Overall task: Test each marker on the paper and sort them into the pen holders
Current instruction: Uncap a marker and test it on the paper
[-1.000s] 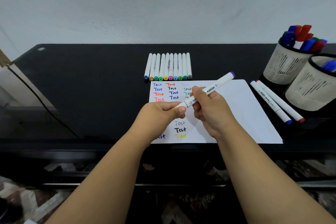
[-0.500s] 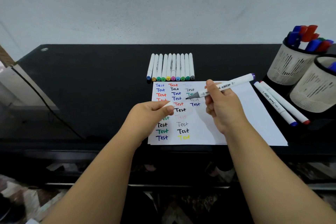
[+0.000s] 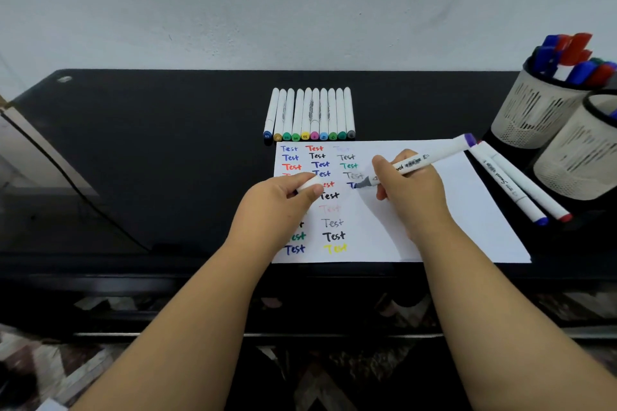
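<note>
My right hand grips a white marker with a purple end cap, its grey tip touching the white paper beside the columns of coloured "Test" words. My left hand rests on the paper's left part and holds the marker's white cap between thumb and fingers. A row of several capped white markers lies just behind the paper. Two mesh pen holders stand at the right: the far one is full of blue and red markers, the near one shows a blue tip at its rim.
Two white markers, blue-tipped and red-tipped, lie between the paper and the holders. The black desk backs against a pale wall. A dark cable crosses its left side.
My left hand pulled the cap off the marker and moved left onto the paper. My right hand lowered the bare tip to the paper.
</note>
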Available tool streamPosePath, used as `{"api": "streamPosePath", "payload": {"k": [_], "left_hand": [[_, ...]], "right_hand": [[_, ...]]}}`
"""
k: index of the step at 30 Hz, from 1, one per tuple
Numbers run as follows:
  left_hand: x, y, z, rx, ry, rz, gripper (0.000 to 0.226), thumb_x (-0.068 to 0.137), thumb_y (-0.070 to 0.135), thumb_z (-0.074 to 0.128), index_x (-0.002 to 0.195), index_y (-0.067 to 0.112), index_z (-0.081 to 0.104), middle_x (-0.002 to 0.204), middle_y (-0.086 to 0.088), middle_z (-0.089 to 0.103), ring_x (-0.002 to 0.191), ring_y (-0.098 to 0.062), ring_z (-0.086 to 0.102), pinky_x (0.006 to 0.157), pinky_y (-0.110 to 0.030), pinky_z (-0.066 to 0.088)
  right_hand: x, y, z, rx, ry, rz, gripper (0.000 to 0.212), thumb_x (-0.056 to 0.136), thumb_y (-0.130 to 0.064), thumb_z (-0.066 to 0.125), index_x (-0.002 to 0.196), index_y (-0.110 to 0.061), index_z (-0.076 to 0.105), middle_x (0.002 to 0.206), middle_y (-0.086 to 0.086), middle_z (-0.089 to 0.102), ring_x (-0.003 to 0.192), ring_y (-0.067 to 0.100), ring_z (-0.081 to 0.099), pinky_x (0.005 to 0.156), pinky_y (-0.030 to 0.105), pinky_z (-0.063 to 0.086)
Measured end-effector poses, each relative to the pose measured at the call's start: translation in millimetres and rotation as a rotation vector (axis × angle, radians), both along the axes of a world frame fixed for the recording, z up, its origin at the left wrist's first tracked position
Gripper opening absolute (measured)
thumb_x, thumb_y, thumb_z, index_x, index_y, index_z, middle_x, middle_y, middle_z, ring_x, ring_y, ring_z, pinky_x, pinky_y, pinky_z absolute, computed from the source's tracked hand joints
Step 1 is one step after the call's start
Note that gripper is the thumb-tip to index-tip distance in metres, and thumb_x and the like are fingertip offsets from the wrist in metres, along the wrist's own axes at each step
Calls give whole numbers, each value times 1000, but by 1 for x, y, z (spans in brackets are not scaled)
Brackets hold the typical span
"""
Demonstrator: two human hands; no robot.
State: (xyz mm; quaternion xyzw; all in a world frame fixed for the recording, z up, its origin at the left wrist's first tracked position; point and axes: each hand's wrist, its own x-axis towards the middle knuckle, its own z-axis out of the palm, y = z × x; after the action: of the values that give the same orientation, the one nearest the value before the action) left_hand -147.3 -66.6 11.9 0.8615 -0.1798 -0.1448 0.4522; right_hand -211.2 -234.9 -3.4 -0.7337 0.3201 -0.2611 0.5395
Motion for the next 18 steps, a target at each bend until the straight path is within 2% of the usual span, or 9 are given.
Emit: {"api": "streamPosePath", "payload": {"k": [2, 5, 7, 9, 11, 12, 15, 18], "left_hand": [[1, -1, -1, 11, -7, -3, 38, 90, 43, 57, 127, 34, 57, 120, 15, 57, 71, 13, 41, 59, -6, 29], [2, -2, -3, 7, 0, -4, 38, 90, 43, 57, 127, 33, 57, 121, 15, 58, 78, 6, 45, 61, -6, 30], [2, -3, -3, 4, 8, -4, 38, 90, 42, 57, 127, 33, 57, 103, 21, 55, 75, 7, 46, 60, -7, 31], [2, -4, -4, 4, 8, -3, 37, 90, 42, 57, 126, 34, 58, 86, 27, 47, 70, 11, 43, 59, -6, 31], [3, -5, -4, 0, 10, 3, 35, 90, 42, 57, 125, 34, 59, 80, 29, 46, 69, 11, 43, 58, -5, 31], [3, -5, -4, -6, 14, 4, 35, 90, 42, 57, 125, 34, 59, 84, 29, 50, 71, 10, 45, 59, -5, 32], [3, -4, -5, -13, 15, 0, 38, 90, 43, 57, 126, 33, 58, 120, 16, 59, 88, 3, 47, 63, -8, 33], [3, -3, -5, -14, 16, 0, 39, 89, 43, 57, 127, 32, 57, 129, 12, 56, 96, -1, 48, 68, -14, 37]], "right_hand": [[1, 2, -2, -33, 9, 5, 34, 91, -24, 58, 63, -13, 41, 53, 2, 53, 41, 1, 45, 45, 11, 36], [3, 3, -5, -70, 18, 24, 29, 91, -24, 56, 69, -11, 43, 61, 10, 51, 54, 13, 47, 53, 22, 38], [3, 3, -6, -72, 13, 34, 31, 91, -25, 57, 68, -12, 41, 61, 10, 51, 53, 12, 46, 53, 22, 38], [3, 4, -8, -75, 11, 52, 34, 91, -25, 58, 64, -14, 39, 55, 4, 52, 45, 4, 45, 49, 15, 37], [3, 4, -8, -97, 26, 59, 35, 91, -23, 58, 63, -15, 39, 54, 3, 51, 43, 4, 44, 47, 13, 35], [3, 4, -8, -109, 32, 51, 34, 91, -23, 57, 64, -15, 38, 56, 4, 50, 46, 7, 43, 46, 14, 34], [2, 1, -7, -103, 24, 15, 32, 91, -20, 55, 65, -15, 37, 59, 7, 46, 53, 15, 39, 47, 18, 32], [2, 3, -6, -58, 8, 32, 32, 91, -21, 56, 65, -15, 38, 61, 9, 47, 57, 17, 42, 55, 26, 36]]}}
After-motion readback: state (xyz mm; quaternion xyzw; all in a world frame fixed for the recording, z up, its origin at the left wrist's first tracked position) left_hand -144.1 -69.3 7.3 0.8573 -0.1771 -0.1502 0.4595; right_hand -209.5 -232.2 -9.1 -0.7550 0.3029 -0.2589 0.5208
